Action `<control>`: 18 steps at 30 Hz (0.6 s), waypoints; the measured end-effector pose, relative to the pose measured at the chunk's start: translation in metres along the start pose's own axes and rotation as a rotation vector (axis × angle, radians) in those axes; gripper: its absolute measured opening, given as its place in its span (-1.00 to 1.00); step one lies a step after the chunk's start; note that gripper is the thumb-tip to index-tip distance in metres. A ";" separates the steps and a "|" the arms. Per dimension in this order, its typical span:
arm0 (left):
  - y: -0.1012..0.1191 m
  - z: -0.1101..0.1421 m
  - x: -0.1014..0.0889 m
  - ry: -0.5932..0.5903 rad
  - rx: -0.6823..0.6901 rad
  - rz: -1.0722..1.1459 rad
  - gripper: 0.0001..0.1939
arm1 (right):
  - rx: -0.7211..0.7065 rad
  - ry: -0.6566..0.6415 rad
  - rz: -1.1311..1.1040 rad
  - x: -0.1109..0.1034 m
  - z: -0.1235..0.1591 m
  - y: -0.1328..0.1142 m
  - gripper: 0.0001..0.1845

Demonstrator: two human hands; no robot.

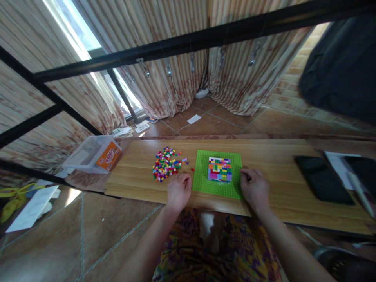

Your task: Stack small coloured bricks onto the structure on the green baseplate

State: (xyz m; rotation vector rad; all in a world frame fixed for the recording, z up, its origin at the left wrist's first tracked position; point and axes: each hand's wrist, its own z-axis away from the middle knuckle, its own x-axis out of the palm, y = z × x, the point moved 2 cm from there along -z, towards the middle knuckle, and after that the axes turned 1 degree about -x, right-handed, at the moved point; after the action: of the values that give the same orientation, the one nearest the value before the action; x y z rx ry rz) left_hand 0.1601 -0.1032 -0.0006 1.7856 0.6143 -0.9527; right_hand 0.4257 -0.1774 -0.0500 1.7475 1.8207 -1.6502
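Note:
A block of small multicoloured building bricks (219, 170), stacked several layers high, stands on a green studded baseplate (202, 184). Just left of the plate's lower left corner is my left hand (178, 191), its fingers curled closed; whatever they may hold is hidden. My right hand (256, 188) is at the plate's right edge, thumb and fingers pinched together. Too little shows between those fingertips to name anything. A loose pile of mixed bricks (166, 164) lies beyond my left hand, and a single red brick (192, 169) lies between pile and plate.
The wooden tabletop (282, 164) is long and narrow. At its left end stands a clear plastic box (88, 154) with an orange label. A dark tablet (323, 180) lies at the right, near papers and a pen-like white object (360, 192). A black metal bar (176, 49) crosses above.

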 end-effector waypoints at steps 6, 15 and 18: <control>0.050 -0.007 0.013 -0.007 0.079 0.207 -0.88 | 0.003 -0.016 -0.017 -0.001 0.000 -0.003 -0.69; 0.066 -0.028 0.036 -0.014 0.208 0.154 -0.90 | 0.016 -0.037 -0.030 -0.001 -0.001 -0.004 -0.70; 0.066 -0.030 0.040 -0.023 0.213 0.130 -0.89 | 0.016 -0.041 -0.026 0.000 -0.001 -0.003 -0.71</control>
State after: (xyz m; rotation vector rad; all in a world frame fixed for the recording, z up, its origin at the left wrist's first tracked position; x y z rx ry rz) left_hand 0.2428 -0.1016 0.0069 1.9739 0.3875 -0.9773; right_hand 0.4237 -0.1761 -0.0475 1.6898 1.8251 -1.7027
